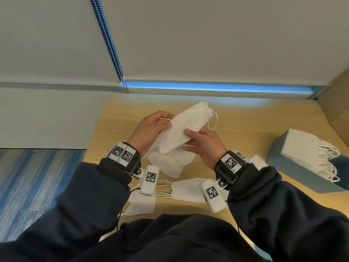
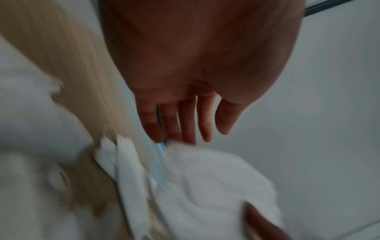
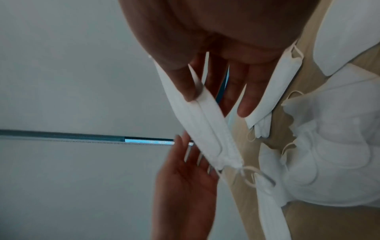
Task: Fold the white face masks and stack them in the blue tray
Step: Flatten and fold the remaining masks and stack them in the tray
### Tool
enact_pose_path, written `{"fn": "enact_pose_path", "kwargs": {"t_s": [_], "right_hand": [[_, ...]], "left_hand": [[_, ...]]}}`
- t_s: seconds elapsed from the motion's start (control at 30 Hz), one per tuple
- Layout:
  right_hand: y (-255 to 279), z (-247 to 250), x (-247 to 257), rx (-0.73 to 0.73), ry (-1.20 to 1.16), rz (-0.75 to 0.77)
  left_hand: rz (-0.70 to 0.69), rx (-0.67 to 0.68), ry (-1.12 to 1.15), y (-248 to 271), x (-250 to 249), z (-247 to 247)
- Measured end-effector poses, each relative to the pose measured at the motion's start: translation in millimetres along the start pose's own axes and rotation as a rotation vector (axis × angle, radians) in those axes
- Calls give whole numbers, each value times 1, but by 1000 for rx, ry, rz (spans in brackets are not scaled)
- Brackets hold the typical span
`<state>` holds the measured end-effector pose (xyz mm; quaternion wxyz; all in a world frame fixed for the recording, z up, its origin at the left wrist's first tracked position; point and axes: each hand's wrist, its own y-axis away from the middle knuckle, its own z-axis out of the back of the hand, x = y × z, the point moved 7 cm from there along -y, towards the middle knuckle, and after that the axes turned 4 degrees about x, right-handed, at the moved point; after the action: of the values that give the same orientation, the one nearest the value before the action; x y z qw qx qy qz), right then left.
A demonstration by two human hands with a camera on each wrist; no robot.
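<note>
Head view: the fold of one mask [image 1: 186,127] is in hand. It is held in the air above the table [image 1: 245,118], between the left hand [image 1: 151,129] and the right hand [image 1: 205,146], and looks already doubled into a long flat strip, one ear loop dangling at its far end. Left fingers curl round its near-left end; right thumb and fingers pinch its lower edge. Next, I judge, it goes onto the stack [image 1: 302,146] in the tray [image 1: 294,173], well off to the right, edges squared. Loose masks [image 1: 170,161] lie under the hands.

Left wrist view: blurred; the fingers [image 2: 185,120] reach toward white fabric, the grip itself unclear.

Right wrist view: thumb and fingers [image 3: 244,91] clamp the strip edge-on, showing two layers pressed together.
</note>
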<state>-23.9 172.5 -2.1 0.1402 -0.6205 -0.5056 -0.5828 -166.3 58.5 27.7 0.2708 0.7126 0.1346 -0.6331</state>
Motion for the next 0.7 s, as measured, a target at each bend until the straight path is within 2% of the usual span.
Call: {"fn": "enact_pose_path", "kwargs": {"t_s": [0.07, 0.13, 0.2, 0.27, 0.33, 0.5, 0.6, 0.7], "right_hand": [[2, 7, 0, -69, -57, 3], [5, 16, -3, -94, -142, -11], [10, 27, -6, -114, -204, -23], [18, 39, -10, -125, -239, -32], [27, 50, -18, -128, -276, -44], [40, 65, -39, -179, -375, -115], [42, 65, -40, -189, -386, -119], [45, 61, -35, -187, -383, -115]], "left_hand": [[1, -109, -175, 2, 5, 21], [36, -239, -555, 5, 18, 61], [224, -242, -1029, 11, 48, 102], [486, -219, -1247, 28, 87, 137], [604, -262, -1199, 44, 114, 157], [582, -292, -951, 56, 127, 165], [517, -296, -836, 53, 112, 155], [381, -341, -645, 51, 82, 140]]}}
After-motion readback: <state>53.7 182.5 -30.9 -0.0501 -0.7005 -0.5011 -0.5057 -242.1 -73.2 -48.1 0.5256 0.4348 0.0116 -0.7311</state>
